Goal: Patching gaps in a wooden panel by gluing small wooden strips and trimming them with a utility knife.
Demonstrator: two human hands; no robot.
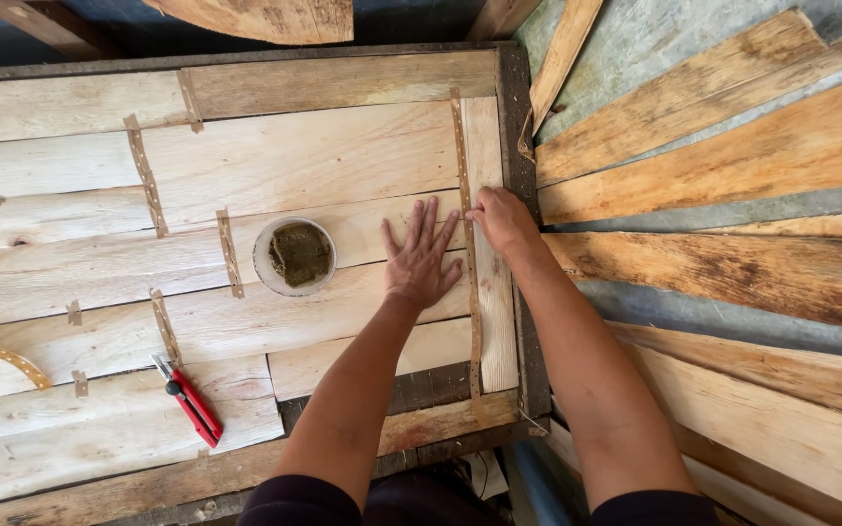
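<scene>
Sitting by left hand: white cup of brownish-green paste.

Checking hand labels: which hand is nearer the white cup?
Left. The left hand lies flat on the veneer just right of the cup, a small gap between them. The right hand is farther right, pressing on the tape strip near the frame edge.

You are working in soft, even daylight, bright enough that the pale wooden surface shows its grain clearly with no glare. Shadows are faint: your hands cast only a thin dark edge on the wood. The top left corner falls dim and bluish. Focus is sharp across the middle, and the planks at the right fan outward, stretched by the wide lens.
</scene>
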